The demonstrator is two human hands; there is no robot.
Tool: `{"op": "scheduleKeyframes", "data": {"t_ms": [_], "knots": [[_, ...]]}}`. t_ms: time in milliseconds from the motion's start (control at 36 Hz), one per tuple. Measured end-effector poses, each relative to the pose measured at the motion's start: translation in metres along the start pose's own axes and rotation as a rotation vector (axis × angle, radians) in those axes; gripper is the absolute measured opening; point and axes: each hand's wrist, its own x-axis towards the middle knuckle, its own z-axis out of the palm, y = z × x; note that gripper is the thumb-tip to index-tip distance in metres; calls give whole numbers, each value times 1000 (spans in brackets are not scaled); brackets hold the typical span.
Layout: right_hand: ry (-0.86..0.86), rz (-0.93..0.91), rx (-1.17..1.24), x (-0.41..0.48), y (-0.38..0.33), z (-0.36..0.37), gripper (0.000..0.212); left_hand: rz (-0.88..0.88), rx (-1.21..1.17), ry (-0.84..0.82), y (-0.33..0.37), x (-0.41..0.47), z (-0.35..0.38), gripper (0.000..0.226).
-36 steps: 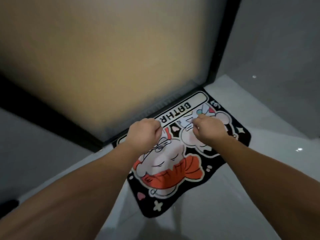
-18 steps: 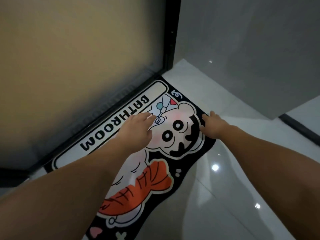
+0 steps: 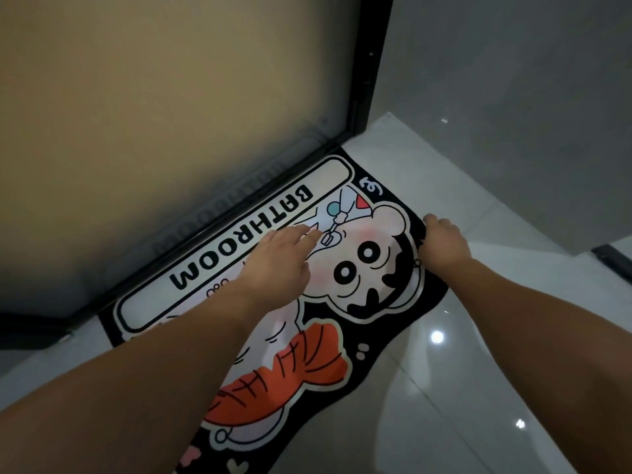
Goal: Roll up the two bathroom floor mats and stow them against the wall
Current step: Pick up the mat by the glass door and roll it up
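Observation:
A black bathroom mat (image 3: 372,302) with a cartoon figure and the word BATHROOM lies flat on the white tiled floor, along the bottom of a frosted glass door. My left hand (image 3: 277,258) rests flat on the mat's middle, fingers spread and pointing toward the far end. At the mat's right short edge my right hand (image 3: 443,246) has its fingers curled around the edge, pinching the fabric. Only one mat is in view.
The frosted glass door (image 3: 171,114) in a black frame (image 3: 367,73) runs along the mat's far side. A grey wall (image 3: 513,97) stands to the right, meeting the glossy white floor (image 3: 461,388) behind the mat's end.
The view has swung toward the mat's right end. My fists have opened: the left hand now lies flat on the mat, and the right hand has moved to the mat's right edge and gripped it.

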Motion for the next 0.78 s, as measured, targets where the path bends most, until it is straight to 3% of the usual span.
{"op": "scheduleKeyframes", "data": {"t_ms": [111, 139, 333, 444, 500, 639, 778], "knots": [[-46, 13, 34, 0, -13, -11, 4, 13, -10, 19, -4, -4, -6, 58], [-57, 5, 27, -2, -17, -14, 4, 16, -13, 21, -5, -5, -7, 58], [-23, -97, -15, -29, -38, -35, 16, 70, 16, 41, -11, -12, -30, 62], [139, -290, -287, -51, -40, -72, 52, 82, 13, 83, -6, -15, -48, 63], [239, -405, -367, -63, -42, -97, 60, 90, 1, 123, -2, -15, -59, 64], [361, -653, -357, -94, -43, -153, 69, 185, 94, 282, 9, -10, -83, 84], [400, -817, -393, -127, -60, -180, 69, 176, 128, 273, 24, -6, -95, 90]]}}
